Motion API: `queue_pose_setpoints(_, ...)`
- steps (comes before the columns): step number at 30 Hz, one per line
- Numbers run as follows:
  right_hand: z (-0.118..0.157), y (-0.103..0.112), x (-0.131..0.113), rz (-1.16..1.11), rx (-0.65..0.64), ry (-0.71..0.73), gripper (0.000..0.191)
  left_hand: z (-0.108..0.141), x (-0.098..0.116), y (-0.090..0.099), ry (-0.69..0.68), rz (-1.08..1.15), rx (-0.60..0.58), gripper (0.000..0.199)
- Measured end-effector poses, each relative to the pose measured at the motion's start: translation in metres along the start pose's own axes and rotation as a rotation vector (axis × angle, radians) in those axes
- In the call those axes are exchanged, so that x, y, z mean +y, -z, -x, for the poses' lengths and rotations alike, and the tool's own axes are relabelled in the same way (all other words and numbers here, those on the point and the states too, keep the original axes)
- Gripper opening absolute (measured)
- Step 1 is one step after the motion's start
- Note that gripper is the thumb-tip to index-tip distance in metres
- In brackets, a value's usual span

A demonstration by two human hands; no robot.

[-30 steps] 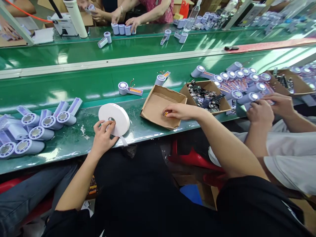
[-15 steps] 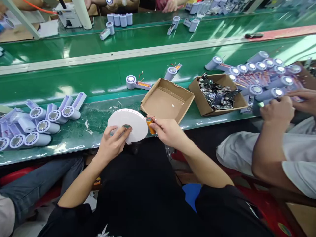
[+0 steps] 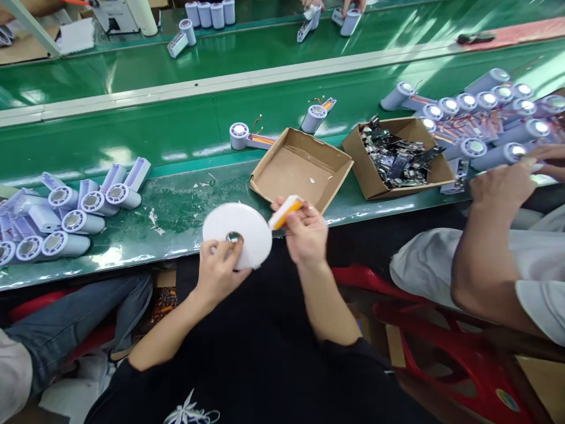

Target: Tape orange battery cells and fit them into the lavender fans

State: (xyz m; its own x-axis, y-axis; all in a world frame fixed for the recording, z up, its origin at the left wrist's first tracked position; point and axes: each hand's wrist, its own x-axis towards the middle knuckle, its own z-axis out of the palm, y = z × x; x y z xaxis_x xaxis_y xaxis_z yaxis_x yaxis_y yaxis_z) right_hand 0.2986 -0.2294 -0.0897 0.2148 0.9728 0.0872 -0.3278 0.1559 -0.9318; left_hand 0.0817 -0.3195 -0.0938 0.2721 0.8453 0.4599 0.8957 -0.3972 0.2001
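Observation:
A white tape roll (image 3: 252, 235) is tilted above the table's front edge, and my left hand (image 3: 219, 270) grips it with fingers hooked into its centre hole. My right hand (image 3: 309, 238) pinches an orange cylindrical battery (image 3: 286, 217) just right of the roll. A white strip lies along the battery's upper side. Whether the strip still joins the roll is hard to make out. Just behind my right hand stands a shallow cardboard tray (image 3: 302, 165) with a few small white scraps in it.
A cardboard box (image 3: 375, 182) of circuit boards stands right of the tray. Lilac fan housings (image 3: 66, 244) are heaped at left, more at right by a co-worker's hands (image 3: 503, 185). Two wired housings (image 3: 314, 119) sit on the green belt. A red stool (image 3: 459, 353) is at lower right.
My right hand has turned over and lifted the battery from the roll's right edge; a white strip now shows on it. The roll has shifted slightly right and down in view with my left hand.

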Motion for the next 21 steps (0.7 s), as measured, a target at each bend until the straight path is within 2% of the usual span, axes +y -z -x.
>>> queue_pose_setpoints(2,-0.012,0.023,-0.014,0.001,-0.022,0.068,0.048,-0.003,-0.005,0.013,-0.019,0.013,-0.045,0.063)
queue_pose_setpoints(4,-0.022,0.037,-0.024,-0.002,0.020,0.160,0.044,-0.015,-0.016,0.027,-0.041,0.000,-0.113,0.064)
queue_pose_setpoints(7,-0.023,0.029,-0.025,-0.021,0.082,0.243,0.041,-0.035,-0.033,0.035,-0.080,0.013,-0.253,0.068)
queue_pose_setpoints(9,-0.016,0.014,-0.021,-0.029,0.096,0.264,0.040,-0.039,-0.035,0.030,-0.086,0.040,-0.278,0.071)
queue_pose_setpoints(12,-0.001,-0.008,-0.012,0.015,0.061,0.238,0.043,-0.030,-0.025,0.015,-0.075,0.052,-0.216,0.071)
queue_pose_setpoints(15,0.012,-0.021,0.001,0.127,0.031,0.172,0.048,-0.018,-0.018,0.001,-0.066,0.054,-0.149,0.070)
queue_pose_setpoints(19,0.013,-0.018,0.008,0.189,0.005,0.083,0.056,-0.005,-0.011,-0.005,-0.071,0.038,-0.131,0.062)
queue_pose_setpoints(21,-0.003,-0.007,-0.002,0.156,-0.027,0.070,0.055,0.002,-0.007,0.001,-0.163,0.043,-0.181,0.057)
